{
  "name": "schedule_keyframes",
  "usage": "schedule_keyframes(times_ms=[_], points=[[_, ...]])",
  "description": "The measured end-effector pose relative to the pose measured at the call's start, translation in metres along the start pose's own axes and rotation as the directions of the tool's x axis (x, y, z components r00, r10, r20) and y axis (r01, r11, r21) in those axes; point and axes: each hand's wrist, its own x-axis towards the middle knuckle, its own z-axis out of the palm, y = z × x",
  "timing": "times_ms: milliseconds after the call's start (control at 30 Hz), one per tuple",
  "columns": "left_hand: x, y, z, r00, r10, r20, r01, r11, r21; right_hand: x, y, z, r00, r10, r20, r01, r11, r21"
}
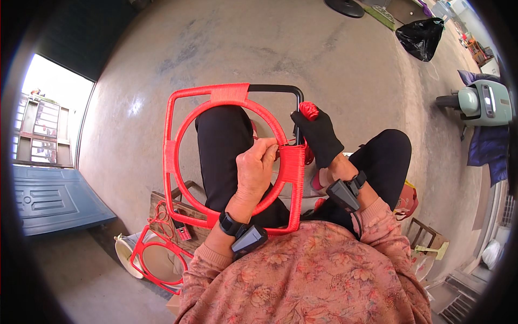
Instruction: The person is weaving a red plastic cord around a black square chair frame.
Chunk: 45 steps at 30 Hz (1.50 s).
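A square metal frame with a ring inside it point(169, 123) rests over my lap, mostly wrapped in red cord. Its upper right corner is bare black metal point(275, 88). My left hand point(254, 168) is bare and reaches across the ring, thumb and finger pinched on the ring's right edge where the wrapping ends. What lies between those fingertips is partly hidden. My right hand point(319, 137), in a black glove, is closed round a bundle of red cord point(308, 110) just outside the bare corner.
At lower left, a second red-wrapped frame point(141, 249) leans by a pale bucket point(125, 254), near a wooden stool point(191, 218) with loose red cord. A blue door panel point(59, 200) lies left. On the right are a black bag point(421, 39) and a green scooter point(485, 102).
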Motion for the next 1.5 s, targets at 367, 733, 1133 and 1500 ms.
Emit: schedule_keyframes(times_ms=[367, 733, 1133, 1500], points=[[0.006, -0.013, 0.002, 0.992, 0.100, 0.076, -0.098, 0.995, -0.025, -0.008, 0.010, -0.005, 0.998, -0.013, -0.061, 0.017, 0.998, 0.062], [0.007, -0.019, 0.009, 0.994, 0.093, 0.050, -0.090, 0.994, -0.058, -0.010, 0.013, -0.003, 0.981, -0.143, -0.135, 0.137, 0.989, -0.052], [0.003, -0.020, 0.005, 0.915, -0.302, 0.267, 0.402, 0.637, -0.657, -0.001, 0.005, -0.082, 1.000, 0.016, -0.009, -0.013, 0.960, 0.280], [0.001, -0.023, 0.005, 0.887, -0.349, 0.303, 0.455, 0.542, -0.707, -0.035, 0.012, -0.335, 0.789, 0.040, -0.613, 0.414, 0.702, 0.579]])
